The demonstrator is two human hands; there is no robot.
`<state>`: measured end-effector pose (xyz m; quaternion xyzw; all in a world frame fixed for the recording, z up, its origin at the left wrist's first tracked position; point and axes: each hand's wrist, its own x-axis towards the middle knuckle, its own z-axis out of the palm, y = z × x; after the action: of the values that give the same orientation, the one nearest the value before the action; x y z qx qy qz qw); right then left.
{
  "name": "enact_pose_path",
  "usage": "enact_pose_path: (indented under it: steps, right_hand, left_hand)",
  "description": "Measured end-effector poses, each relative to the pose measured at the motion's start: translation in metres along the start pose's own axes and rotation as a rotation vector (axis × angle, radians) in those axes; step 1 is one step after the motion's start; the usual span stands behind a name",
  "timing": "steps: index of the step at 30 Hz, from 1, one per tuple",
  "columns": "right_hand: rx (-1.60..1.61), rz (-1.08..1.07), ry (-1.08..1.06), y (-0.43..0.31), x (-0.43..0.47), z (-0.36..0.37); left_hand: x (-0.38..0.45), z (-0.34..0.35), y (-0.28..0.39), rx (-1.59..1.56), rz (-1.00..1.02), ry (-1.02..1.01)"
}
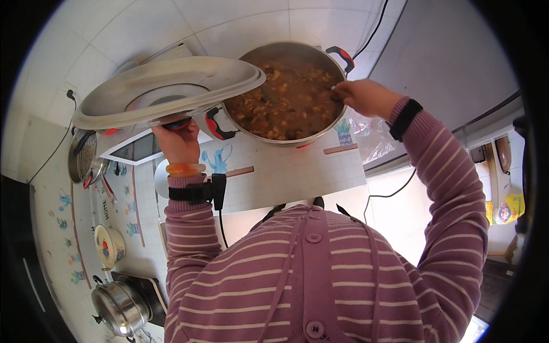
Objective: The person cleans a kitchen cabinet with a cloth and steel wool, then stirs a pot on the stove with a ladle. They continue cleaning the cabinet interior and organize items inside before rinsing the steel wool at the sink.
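A wide metal pot [281,142] with red and black side handles stands on the counter by the tiled wall. Brown, chunky stew [291,103] fills much of it. My left hand [180,141] grips the black knob under the big metal lid [231,70], which is turned over and tilted left of the pot, its inner side up. At the pot's right rim, my right hand [364,98] is closed around a utensil [333,88]. Most of that utensil is hidden by my fingers and the stew, so its kind is unclear.
The patterned counter [279,180] runs along the left, holding a white-framed appliance [137,148], a metal steamer tray [81,158], an enamel bowl [109,246] and a lidded steel pot [120,306]. A clear plastic bag [371,137] lies right of the pot.
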<state>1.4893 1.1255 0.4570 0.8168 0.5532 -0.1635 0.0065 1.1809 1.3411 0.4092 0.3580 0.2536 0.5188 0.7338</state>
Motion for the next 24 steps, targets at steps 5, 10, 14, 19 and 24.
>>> enact_pose_path:
  steps: [5, 10, 14, 19, 24]
  right_hand:
    - [0.121, 0.017, -0.071, -0.008, -0.026, -0.006]
    - [-0.037, -0.117, 0.035, -0.018, -0.055, -0.038]
    - [-0.233, -0.173, 0.150, -0.026, -0.059, -0.058]
    - [-0.289, -0.325, 0.363, -0.042, -0.018, -0.049]
    - [-0.356, -0.394, 0.299, -0.056, 0.025, -0.029]
  left_hand:
    - [0.001, -0.001, 0.001, -0.040, -0.016, 0.006]
    - [0.001, -0.001, 0.006, -0.040, 0.001, -0.002]
    - [-0.004, 0.000, 0.010, -0.047, 0.021, 0.005]
    - [-0.012, -0.003, 0.014, -0.024, 0.008, 0.059]
    - [-0.016, -0.007, 0.016, -0.008, 0.031, 0.073]
